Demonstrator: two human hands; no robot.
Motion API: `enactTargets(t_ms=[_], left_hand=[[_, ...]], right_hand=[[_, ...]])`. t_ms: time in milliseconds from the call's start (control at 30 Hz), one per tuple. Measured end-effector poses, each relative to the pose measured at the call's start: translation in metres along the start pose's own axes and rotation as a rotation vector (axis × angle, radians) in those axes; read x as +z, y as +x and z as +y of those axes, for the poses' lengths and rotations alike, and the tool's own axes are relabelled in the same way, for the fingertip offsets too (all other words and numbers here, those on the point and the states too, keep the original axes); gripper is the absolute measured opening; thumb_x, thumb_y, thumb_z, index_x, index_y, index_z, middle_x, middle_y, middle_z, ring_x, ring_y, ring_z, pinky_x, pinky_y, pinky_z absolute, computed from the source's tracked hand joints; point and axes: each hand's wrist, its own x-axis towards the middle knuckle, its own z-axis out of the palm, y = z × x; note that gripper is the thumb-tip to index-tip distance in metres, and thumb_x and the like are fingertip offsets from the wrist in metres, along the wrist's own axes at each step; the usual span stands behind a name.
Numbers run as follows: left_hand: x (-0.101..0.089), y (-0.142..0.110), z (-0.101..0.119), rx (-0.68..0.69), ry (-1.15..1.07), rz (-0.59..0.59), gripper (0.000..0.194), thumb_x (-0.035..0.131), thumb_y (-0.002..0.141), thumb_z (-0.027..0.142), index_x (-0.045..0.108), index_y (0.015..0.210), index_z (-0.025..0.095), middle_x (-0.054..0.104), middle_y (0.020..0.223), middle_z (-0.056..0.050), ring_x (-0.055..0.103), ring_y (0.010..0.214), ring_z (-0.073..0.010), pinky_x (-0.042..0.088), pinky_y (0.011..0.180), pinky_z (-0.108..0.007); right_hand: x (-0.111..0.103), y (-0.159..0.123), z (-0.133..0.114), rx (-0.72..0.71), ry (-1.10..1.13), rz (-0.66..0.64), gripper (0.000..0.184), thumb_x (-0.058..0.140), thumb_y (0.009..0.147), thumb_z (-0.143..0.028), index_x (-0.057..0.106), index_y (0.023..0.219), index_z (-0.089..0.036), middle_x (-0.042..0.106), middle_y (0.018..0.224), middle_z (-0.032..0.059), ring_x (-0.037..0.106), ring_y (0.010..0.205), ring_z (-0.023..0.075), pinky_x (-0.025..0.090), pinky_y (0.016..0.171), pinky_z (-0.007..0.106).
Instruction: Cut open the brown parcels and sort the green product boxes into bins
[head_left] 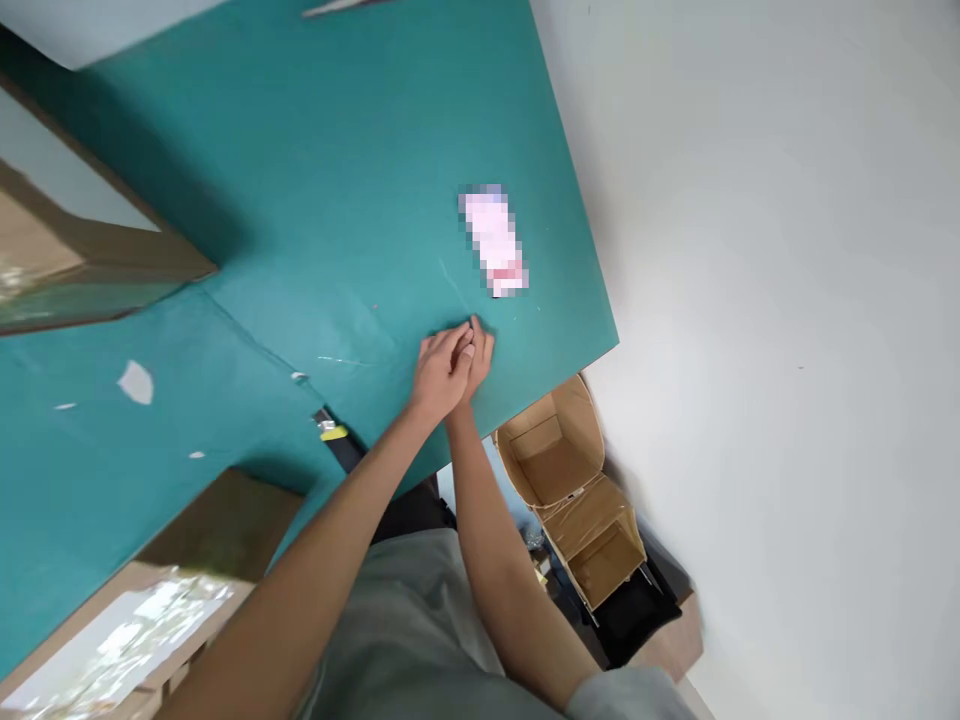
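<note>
My left hand (pixel 440 372) lies across my right hand (pixel 478 362) near the table's front corner. The fingers of both are drawn together, with the left fingertips touching the right hand. I see nothing held in either hand, though the left partly covers the right. Just beyond them on the green tabletop (pixel 360 200) lies a phone-shaped object (pixel 493 240), its surface pixelated in pink and white. A black and yellow utility knife (pixel 337 437) rests to the left of my left forearm, which partly hides its handle.
An open cardboard box (pixel 112 240) stands at the left, and another box (pixel 187 570) with shiny tape is at lower left. White scraps (pixel 136 382) lie between them. Below the table's right edge are open cardboard containers (pixel 551 440), beside a white wall (pixel 772 300).
</note>
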Motion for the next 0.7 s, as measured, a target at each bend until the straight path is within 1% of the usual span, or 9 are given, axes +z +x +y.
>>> enactTargets(t_ms=[67,100,167,267,367,467,533,633,700], left_hand=[[0.000,0.008,-0.004,-0.045,-0.003,0.033,0.042,0.062,0.105,0.052,0.080,0.132,0.025,0.080,0.132,-0.010,0.068,0.127,-0.0331,0.045,0.128,-0.052],[0.000,0.011,-0.005,-0.069,-0.004,0.054,0.039,0.062,0.105,0.052,0.081,0.129,0.027,0.081,0.127,-0.009,0.069,0.122,-0.0328,0.047,0.125,-0.051],[0.000,0.012,-0.004,-0.101,0.013,0.091,0.033,0.062,0.106,0.051,0.081,0.124,0.030,0.081,0.120,-0.009,0.068,0.116,-0.0330,0.050,0.120,-0.050],[0.003,0.009,0.000,-0.104,0.081,0.118,0.030,0.060,0.108,0.048,0.078,0.125,0.031,0.080,0.116,-0.010,0.067,0.112,-0.0334,0.052,0.114,-0.051],[0.005,0.005,0.004,-0.095,0.153,0.136,0.029,0.055,0.110,0.046,0.077,0.124,0.032,0.079,0.113,-0.011,0.066,0.108,-0.0334,0.053,0.109,-0.052],[0.004,0.004,0.006,-0.102,0.214,0.134,0.027,0.053,0.111,0.045,0.076,0.119,0.032,0.078,0.111,-0.011,0.066,0.107,-0.0328,0.054,0.106,-0.052],[0.003,0.005,0.007,-0.108,0.246,0.122,0.025,0.053,0.111,0.043,0.074,0.117,0.031,0.077,0.110,-0.010,0.067,0.107,-0.0318,0.055,0.104,-0.049],[0.002,0.006,0.008,-0.100,0.276,0.115,0.022,0.052,0.110,0.038,0.072,0.117,0.030,0.076,0.109,-0.008,0.067,0.108,-0.0303,0.056,0.101,-0.046],[0.002,0.007,0.008,-0.089,0.290,0.123,0.021,0.051,0.111,0.037,0.070,0.116,0.028,0.076,0.108,-0.008,0.067,0.108,-0.0296,0.056,0.101,-0.045]], right_hand=[[0.015,0.000,0.002,0.149,0.041,0.079,0.061,0.046,0.118,-0.032,0.041,0.178,-0.025,0.065,0.155,0.0251,0.069,0.141,0.0353,0.057,0.121,0.057],[0.022,0.000,0.002,0.182,0.039,0.084,0.061,0.047,0.119,-0.033,0.042,0.178,-0.025,0.065,0.153,0.0251,0.069,0.142,0.0357,0.057,0.122,0.057],[0.034,-0.003,0.004,0.202,0.022,0.079,0.061,0.046,0.119,-0.035,0.042,0.179,-0.023,0.066,0.152,0.0266,0.068,0.143,0.0370,0.057,0.123,0.059],[0.045,-0.008,0.008,0.189,0.077,0.117,0.061,0.042,0.121,-0.039,0.041,0.179,-0.020,0.067,0.150,0.0283,0.068,0.143,0.0387,0.056,0.124,0.063],[0.048,-0.013,0.009,0.196,0.118,0.117,0.060,0.040,0.121,-0.045,0.046,0.176,-0.020,0.067,0.150,0.0287,0.067,0.145,0.0419,0.057,0.123,0.067],[0.045,-0.015,0.006,0.240,-0.003,0.030,0.057,0.043,0.120,-0.045,0.053,0.170,-0.019,0.066,0.152,0.0277,0.067,0.146,0.0423,0.059,0.123,0.064],[0.044,-0.015,0.004,0.251,-0.032,0.005,0.056,0.041,0.121,-0.046,0.055,0.168,-0.020,0.067,0.151,0.0264,0.068,0.145,0.0410,0.059,0.124,0.062],[0.043,-0.015,0.001,0.247,0.073,0.059,0.057,0.035,0.121,-0.048,0.054,0.168,-0.022,0.068,0.147,0.0252,0.068,0.143,0.0415,0.059,0.123,0.066],[0.044,-0.014,0.000,0.235,0.116,0.103,0.056,0.033,0.121,-0.049,0.057,0.165,-0.023,0.069,0.145,0.0245,0.069,0.142,0.0413,0.060,0.121,0.066]])
